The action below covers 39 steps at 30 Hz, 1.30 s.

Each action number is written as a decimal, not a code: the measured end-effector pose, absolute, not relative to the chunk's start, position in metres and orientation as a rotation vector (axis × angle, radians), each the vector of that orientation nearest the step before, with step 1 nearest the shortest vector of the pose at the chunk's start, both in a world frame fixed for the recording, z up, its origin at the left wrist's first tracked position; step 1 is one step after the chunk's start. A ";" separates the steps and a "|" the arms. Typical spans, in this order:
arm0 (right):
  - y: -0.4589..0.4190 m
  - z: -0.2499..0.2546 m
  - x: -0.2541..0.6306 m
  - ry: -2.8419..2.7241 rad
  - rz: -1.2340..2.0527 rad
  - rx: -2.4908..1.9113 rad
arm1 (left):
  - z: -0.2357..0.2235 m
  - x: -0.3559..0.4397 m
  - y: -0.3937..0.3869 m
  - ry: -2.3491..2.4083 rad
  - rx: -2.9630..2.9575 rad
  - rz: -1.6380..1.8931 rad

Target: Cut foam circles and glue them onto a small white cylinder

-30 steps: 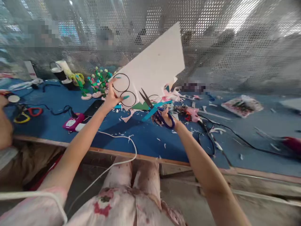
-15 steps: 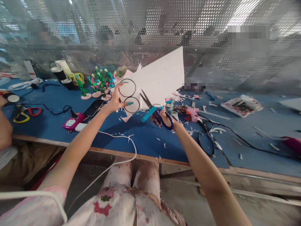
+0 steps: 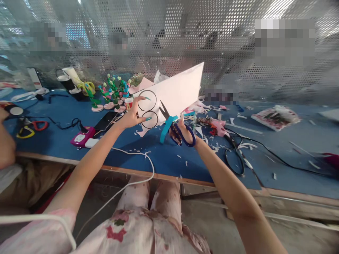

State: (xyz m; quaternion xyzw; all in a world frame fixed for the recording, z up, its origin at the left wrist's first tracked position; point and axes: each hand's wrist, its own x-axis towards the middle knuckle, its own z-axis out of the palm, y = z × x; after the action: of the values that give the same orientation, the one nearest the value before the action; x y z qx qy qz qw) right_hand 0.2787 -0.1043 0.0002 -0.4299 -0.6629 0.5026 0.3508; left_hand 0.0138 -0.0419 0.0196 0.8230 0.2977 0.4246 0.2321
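Observation:
A white sheet of paper or card (image 3: 177,90) with black circles drawn on it is held up above the blue table. My left hand (image 3: 132,114) grips its left end, thumb and fingers lying over the two circles. In my right hand (image 3: 185,132) are scissors (image 3: 190,141) with dark blue handles, their blades slightly parted at the lower edge of the sheet. A turquoise strip (image 3: 167,128) is wrapped near the scissors' pivot, with one end hanging down. Part of the blades' reach behind the sheet cannot be made out.
Craft flowers on round bases (image 3: 113,91), a phone (image 3: 106,121) and a magenta power socket (image 3: 83,137) stand left. Right lie a pink glue gun (image 3: 218,127), cables, paper scraps and a patterned packet (image 3: 275,118). Another person's arm (image 3: 6,141) rests at far left, near other scissors (image 3: 26,130).
The sheet has tilted, its far right corner dropping lower. The scissors have turned a little and the turquoise strip now hangs more steeply. My left hand has shifted slightly right.

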 end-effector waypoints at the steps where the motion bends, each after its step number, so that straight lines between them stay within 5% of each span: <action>1: -0.104 0.000 0.279 -1.710 1.297 -1.092 | 0.020 0.015 -0.042 0.815 2.263 1.191; 39: -0.106 -0.002 0.271 -1.743 0.714 -1.283 | 0.008 0.051 -0.063 0.662 2.000 1.049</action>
State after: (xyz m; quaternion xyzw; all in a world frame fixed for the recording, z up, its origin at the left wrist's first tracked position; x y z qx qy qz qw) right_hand 0.2710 -0.1062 -0.0018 -0.5114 -0.6947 0.2844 0.4182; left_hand 0.0509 -0.0628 0.0080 0.7847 0.2596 0.4117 0.3839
